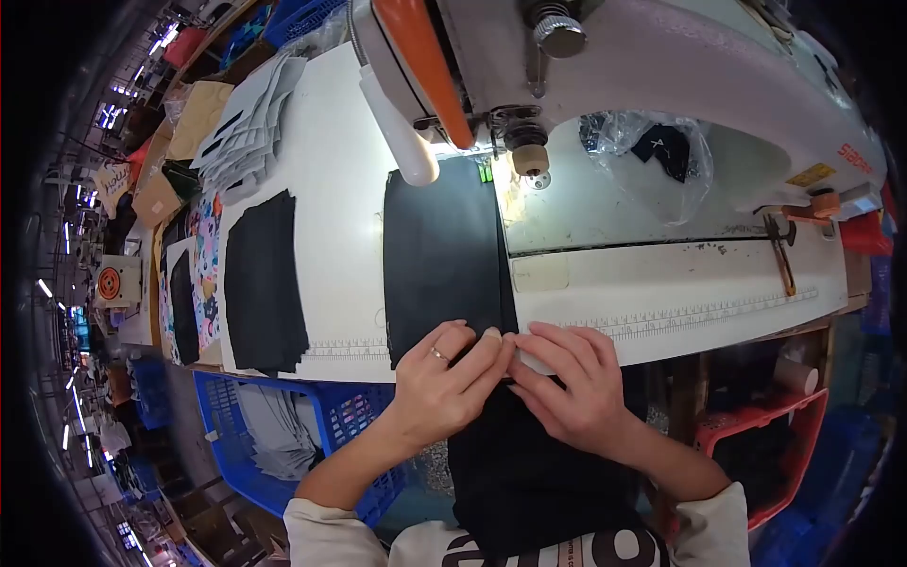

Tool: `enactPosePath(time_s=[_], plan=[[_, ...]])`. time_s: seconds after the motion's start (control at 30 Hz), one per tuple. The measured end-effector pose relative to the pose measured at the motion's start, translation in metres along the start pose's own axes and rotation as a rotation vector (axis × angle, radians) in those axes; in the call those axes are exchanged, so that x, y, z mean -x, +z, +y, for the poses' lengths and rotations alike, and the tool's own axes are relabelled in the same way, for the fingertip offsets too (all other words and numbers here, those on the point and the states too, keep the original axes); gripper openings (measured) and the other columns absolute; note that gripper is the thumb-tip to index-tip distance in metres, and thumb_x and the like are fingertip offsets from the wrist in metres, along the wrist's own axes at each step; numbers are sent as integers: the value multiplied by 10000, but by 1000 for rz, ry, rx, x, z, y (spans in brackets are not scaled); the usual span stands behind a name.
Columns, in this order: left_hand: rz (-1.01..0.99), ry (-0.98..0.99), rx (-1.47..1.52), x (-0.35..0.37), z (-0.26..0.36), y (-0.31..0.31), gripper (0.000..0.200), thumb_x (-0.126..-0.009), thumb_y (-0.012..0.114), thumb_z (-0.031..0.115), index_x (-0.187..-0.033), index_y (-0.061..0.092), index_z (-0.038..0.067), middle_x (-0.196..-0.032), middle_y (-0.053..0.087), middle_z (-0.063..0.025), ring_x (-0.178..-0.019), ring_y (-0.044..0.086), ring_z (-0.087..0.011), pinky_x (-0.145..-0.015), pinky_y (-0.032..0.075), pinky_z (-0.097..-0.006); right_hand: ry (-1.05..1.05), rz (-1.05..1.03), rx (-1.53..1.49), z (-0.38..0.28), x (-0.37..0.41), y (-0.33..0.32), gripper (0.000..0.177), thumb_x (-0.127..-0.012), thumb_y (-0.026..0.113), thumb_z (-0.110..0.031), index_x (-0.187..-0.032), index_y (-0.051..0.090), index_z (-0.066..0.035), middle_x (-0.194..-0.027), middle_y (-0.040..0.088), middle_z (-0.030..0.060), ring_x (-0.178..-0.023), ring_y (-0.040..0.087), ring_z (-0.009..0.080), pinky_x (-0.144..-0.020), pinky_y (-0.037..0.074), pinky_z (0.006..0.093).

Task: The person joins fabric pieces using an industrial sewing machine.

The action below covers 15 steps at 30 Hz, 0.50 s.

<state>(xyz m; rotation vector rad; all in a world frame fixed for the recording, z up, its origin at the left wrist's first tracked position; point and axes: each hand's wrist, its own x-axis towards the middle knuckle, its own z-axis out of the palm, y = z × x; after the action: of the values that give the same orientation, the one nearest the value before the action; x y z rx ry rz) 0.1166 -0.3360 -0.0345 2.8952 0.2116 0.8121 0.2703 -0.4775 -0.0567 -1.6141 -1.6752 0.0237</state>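
Observation:
A black fabric panel [442,255] lies on the white sewing table, its far end by the presser foot of the sewing machine [661,71]. My left hand [449,383], with a ring on one finger, is closed on the panel's near right corner. My right hand [572,383] pinches the same corner from the right, and the fingertips of both hands meet there. A narrow second layer of black fabric shows along the panel's right edge. My fingers hide the corner itself.
To the left lie a stack of black pieces [265,283] and fanned grey sheets [250,123]. A printed ruler [709,309] runs along the front edge. Snips [782,253] lie at right. Below stand a blue basket [354,411] and a red crate [803,454].

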Motion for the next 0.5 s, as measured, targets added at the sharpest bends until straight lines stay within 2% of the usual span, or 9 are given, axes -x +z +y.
enactPosePath(time_s=[0.13, 0.23, 0.37, 0.5], plan=[[-67, -16, 27, -6, 2, -9, 385, -681, 759, -32, -1062, 781, 18, -1046, 715, -105, -866, 674, -279, -795, 605, -419, -31, -28, 29, 2, -3, -1, 272, -833, 788, -138, -1082, 741, -36, -1275, 676, 89, -1219, 638, 244, -987, 464, 445], [-21, -277, 301, -5, 7, -16, 386, -699, 733, -52, -1081, 756, -7, -1074, 707, -130, -900, 688, -307, -828, 600, -466, -74, -59, 59, 4, -2, -2, 330, -767, 826, -118, -1082, 755, -53, -1222, 697, 75, -1209, 651, 249, -1005, 448, 460], [21, -242, 107, 0, 5, -21, 390, -702, 718, -61, -1091, 731, -38, -1117, 709, -155, -975, 709, -336, -840, 604, -439, -109, -51, 88, 5, -2, 0, 286, -785, 820, -120, -1052, 752, -46, -1190, 713, 73, -1205, 660, 234, -1004, 450, 470], [-38, -164, 120, -5, 17, -16, 369, -714, 724, -63, -1083, 730, -60, -1146, 710, -173, -1060, 716, -358, -851, 611, -402, -162, -76, 107, 9, -2, -1, 252, -789, 816, -118, -1020, 749, -43, -1195, 713, 78, -1199, 668, 236, -993, 457, 473]])
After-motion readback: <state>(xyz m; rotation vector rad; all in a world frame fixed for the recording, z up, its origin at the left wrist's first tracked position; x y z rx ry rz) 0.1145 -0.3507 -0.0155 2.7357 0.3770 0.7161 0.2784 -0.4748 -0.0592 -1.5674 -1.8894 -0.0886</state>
